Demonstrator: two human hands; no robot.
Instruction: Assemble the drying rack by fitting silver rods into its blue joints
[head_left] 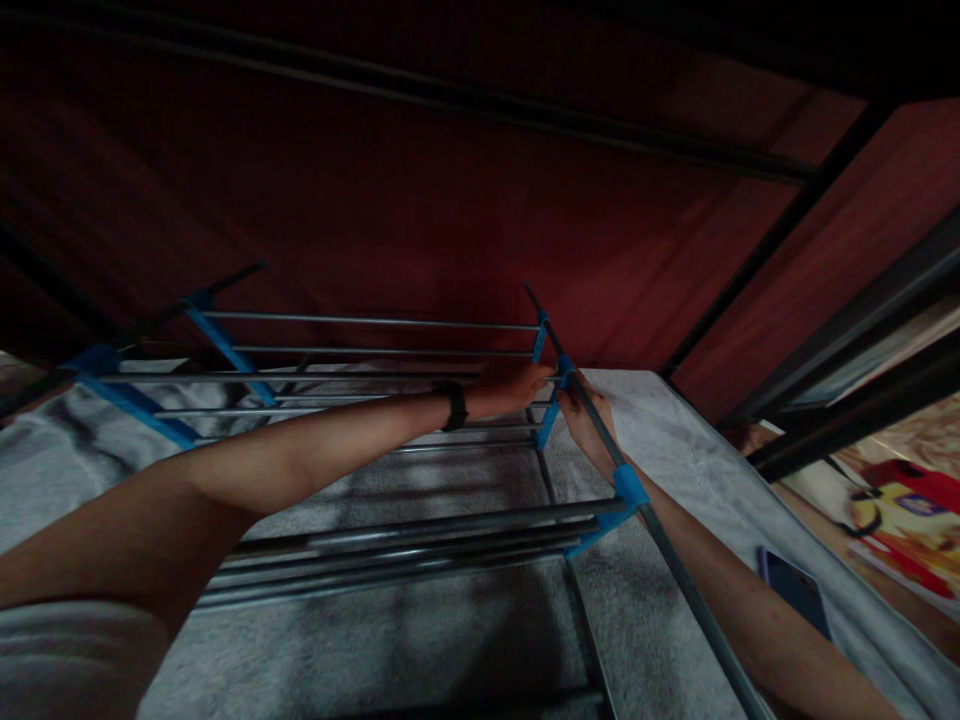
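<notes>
Nowhere legible writing on rack [390,545]

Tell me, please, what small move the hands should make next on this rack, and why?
Probably press the rod into the blue connector. The left hand grips the rod's end right at that joint, and the right hand steadies the dark pole there, so seating looks the natural next step.

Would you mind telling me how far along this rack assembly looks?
Done: two tiers of metal rods already sit in blue connectors. In hand: the left hand and right hand meet at the blue joint on the long side pole. Left: pole ends still stick out bare above the top tier.
</notes>
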